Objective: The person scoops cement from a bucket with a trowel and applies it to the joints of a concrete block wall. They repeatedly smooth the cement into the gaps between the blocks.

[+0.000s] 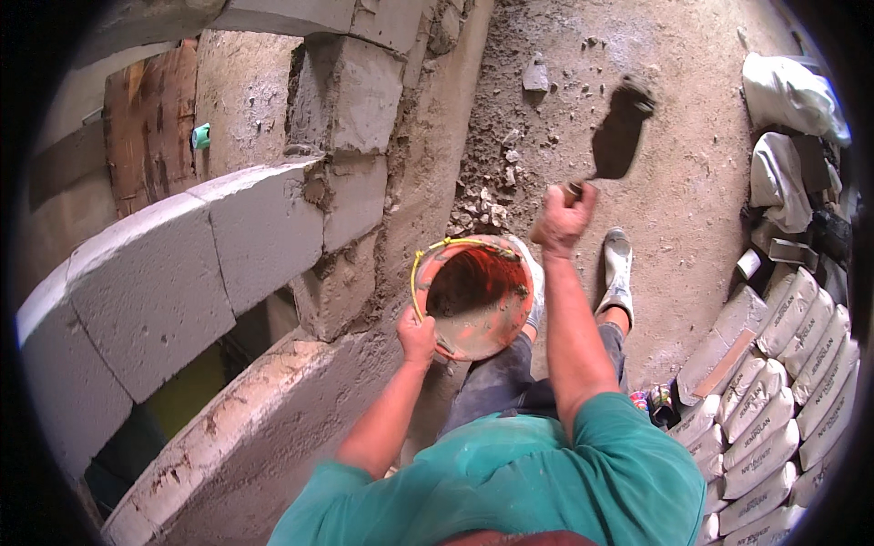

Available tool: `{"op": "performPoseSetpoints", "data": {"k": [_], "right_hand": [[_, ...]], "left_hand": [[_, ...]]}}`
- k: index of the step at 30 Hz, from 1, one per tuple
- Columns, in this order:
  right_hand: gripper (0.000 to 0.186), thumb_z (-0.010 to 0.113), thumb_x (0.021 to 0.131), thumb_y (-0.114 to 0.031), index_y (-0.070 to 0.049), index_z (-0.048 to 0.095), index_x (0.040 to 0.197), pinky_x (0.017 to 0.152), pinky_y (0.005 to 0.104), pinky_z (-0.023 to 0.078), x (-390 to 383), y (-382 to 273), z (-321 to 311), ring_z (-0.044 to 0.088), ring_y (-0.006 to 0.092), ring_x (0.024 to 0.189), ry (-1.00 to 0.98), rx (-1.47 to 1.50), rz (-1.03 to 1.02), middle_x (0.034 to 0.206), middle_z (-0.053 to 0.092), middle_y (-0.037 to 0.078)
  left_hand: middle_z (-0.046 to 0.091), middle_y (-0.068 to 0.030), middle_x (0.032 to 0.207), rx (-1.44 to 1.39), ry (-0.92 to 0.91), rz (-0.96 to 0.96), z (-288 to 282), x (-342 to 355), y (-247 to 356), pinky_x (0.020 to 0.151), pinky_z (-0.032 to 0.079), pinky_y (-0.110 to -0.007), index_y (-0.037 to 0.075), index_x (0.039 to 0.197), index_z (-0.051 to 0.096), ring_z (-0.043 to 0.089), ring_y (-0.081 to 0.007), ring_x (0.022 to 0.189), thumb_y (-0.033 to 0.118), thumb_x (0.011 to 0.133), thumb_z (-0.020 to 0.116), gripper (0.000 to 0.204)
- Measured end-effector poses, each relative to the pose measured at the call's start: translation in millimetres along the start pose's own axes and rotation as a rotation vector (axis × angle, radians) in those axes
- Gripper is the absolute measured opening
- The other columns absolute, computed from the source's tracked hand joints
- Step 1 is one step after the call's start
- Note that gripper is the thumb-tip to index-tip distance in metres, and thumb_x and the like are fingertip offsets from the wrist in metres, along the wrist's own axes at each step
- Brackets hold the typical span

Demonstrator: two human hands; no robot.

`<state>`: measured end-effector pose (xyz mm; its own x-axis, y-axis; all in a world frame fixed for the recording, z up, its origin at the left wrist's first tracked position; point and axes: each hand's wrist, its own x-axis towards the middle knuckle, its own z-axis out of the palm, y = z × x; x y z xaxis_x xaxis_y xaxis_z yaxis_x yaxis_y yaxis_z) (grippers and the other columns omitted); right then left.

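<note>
My left hand (pixel 417 336) is closed on the rim of an orange bucket (pixel 512 273) at its near left side. The bucket tilts toward me, its inner wall smeared with grey mortar and a dark mass of mortar (pixel 464 284) inside. A yellow cord handle (pixel 415 278) loops round the rim. In my right hand (pixel 566 218), held out ahead and right of the bucket, is a trowel (pixel 619 136) gripped by its wooden handle. Its dark blade points away from me above the floor, with a lump of mortar at the tip.
Grey block walls (pixel 264 218) run along my left, with an opening beyond. Rubble (pixel 482 211) lies on the dirty floor past the bucket. Stacked bags (pixel 765 428) stand at the near right, white sacks (pixel 783 182) farther off. My white boots (pixel 617 268) are beside the bucket.
</note>
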<state>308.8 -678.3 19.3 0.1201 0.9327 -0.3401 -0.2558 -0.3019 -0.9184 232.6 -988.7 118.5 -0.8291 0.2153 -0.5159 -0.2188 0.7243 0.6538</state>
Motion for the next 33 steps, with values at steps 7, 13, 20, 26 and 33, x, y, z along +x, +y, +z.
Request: {"op": "performPoseSetpoints", "data": {"k": [7, 13, 20, 26, 33], "right_hand": [[0.026, 0.059, 0.079, -0.016, -0.008, 0.053, 0.103, 0.071, 0.0510, 0.049, -88, 31, 147, 0.062, 0.0445, 0.078, -0.491, -0.656, 0.031, 0.082, 0.060, 0.022], [0.025, 0.062, 0.080, -0.015, -0.006, 0.052, 0.102, 0.070, 0.0385, 0.050, -105, 7, 59, 0.058, 0.0221, 0.073, -0.458, -0.616, 0.244, 0.084, 0.059, 0.013], [0.039, 0.060, 0.083, -0.027, -0.002, 0.060, 0.114, 0.079, 0.0415, 0.050, -20, 46, 76, 0.063, 0.0296, 0.084, -0.404, -0.561, 0.371, 0.091, 0.065, 0.018], [0.030, 0.052, 0.087, -0.025, -0.005, 0.061, 0.107, 0.054, 0.0366, 0.050, -21, 27, 115, 0.059, 0.0195, 0.060, -0.470, 0.028, 0.898, 0.074, 0.058, 0.008], [0.022, 0.053, 0.087, -0.024, -0.007, 0.058, 0.101, 0.049, 0.0318, 0.049, -13, 45, 141, 0.054, 0.0157, 0.054, -0.498, 0.119, 1.144, 0.071, 0.054, 0.004]], "left_hand": [[0.055, 0.0020, 0.083, 0.018, -0.023, -0.036, -17, 14, -22, 0.060, 0.045, -0.023, 0.003, 0.091, 0.057, 0.054, -0.0068, 0.069, -0.005, 0.076, 0.051, 0.018], [0.053, 0.0023, 0.087, -0.089, 0.042, -0.129, -14, 17, -11, 0.064, 0.044, -0.023, 0.003, 0.095, 0.058, 0.051, -0.0062, 0.072, -0.005, 0.077, 0.051, 0.021], [0.046, 0.0036, 0.071, -0.208, 0.036, -0.137, 2, 24, -5, 0.051, 0.039, -0.025, 0.007, 0.078, 0.048, 0.043, -0.0053, 0.059, -0.005, 0.076, 0.054, 0.014], [0.046, 0.0031, 0.071, -0.167, 0.010, -0.134, -7, 22, -12, 0.051, 0.038, -0.025, 0.007, 0.076, 0.048, 0.042, -0.0053, 0.059, -0.004, 0.076, 0.055, 0.013], [0.051, 0.0005, 0.069, 0.011, -0.033, 0.081, -12, 25, -44, 0.045, 0.043, -0.027, 0.004, 0.086, 0.055, 0.051, -0.0083, 0.050, -0.005, 0.078, 0.051, 0.013]]}}
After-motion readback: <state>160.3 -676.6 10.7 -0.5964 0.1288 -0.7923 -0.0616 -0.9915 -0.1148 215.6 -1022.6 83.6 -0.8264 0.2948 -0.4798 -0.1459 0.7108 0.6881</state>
